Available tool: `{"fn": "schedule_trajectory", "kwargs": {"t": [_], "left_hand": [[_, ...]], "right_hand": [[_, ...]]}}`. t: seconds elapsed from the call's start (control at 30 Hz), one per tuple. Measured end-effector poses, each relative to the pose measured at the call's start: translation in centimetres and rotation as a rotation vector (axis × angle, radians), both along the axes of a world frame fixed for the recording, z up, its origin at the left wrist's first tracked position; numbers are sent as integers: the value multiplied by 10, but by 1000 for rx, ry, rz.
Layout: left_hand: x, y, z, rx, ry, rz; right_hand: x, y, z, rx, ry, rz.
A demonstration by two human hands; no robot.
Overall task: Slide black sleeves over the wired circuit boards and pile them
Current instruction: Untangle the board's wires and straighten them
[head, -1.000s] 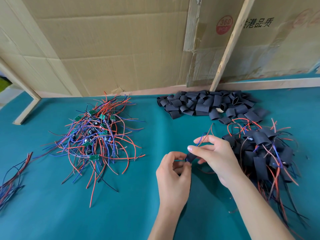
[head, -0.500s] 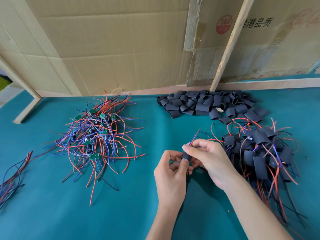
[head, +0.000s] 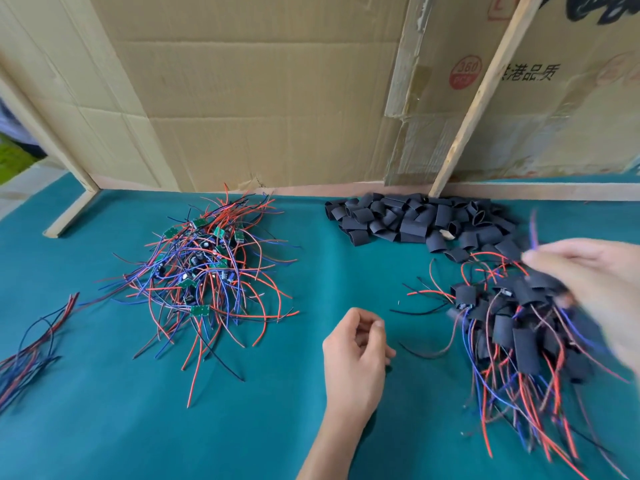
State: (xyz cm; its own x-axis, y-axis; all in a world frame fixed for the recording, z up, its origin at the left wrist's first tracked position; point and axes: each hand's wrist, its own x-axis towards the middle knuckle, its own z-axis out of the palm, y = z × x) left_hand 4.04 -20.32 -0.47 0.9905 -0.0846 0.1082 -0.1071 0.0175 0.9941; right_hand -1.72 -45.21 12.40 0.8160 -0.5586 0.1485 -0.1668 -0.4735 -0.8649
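Right hand (head: 588, 282) – blurred, grip unclear – hangs over the sleeved pile (head: 519, 327), probably dropping one; left hand (head: 356, 344) loosely curled, empty.

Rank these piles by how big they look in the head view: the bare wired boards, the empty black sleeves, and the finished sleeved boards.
1. Bare wired boards and finished sleeved boards: similar spread; the finished pile sits nearer, so unsure.
2. Empty black sleeves: smallest.
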Motion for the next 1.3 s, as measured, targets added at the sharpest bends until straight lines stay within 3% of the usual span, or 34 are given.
{"fn": "schedule_trajectory", "kwargs": {"t": [0.1, 0.2, 0.3, 0.43, 0.57, 0.67, 0.9, 1.07, 1.3], "left_hand": [[0, -1, 0, -12, 1, 5], [1, -1, 0, -20, 7, 18], [0, 0, 0, -29, 2, 20], [-1, 5, 2, -16, 3, 26], [-3, 14, 4, -107, 90, 102], [-3, 16, 4, -130, 106, 106], [-2, 12, 4, -83, 28, 109], [-3, 9, 2, -96, 28, 170], [-1, 7, 3, -177, 85, 201]], "right_hand": [[0, -60, 5, -291, 256, -86], [14, -23, 22, -349, 138, -115], [45, 87, 23, -281, 25, 197], [100, 199, -23, -410, 328, 801], [153, 249, -57, -502, 478, 841], [169, 251, -67, -576, 483, 798], [158, 207, -60, -439, 164, 576], [147, 175, -56, -312, 84, 533], [79, 128, -41, 340, -55, 407]]}}
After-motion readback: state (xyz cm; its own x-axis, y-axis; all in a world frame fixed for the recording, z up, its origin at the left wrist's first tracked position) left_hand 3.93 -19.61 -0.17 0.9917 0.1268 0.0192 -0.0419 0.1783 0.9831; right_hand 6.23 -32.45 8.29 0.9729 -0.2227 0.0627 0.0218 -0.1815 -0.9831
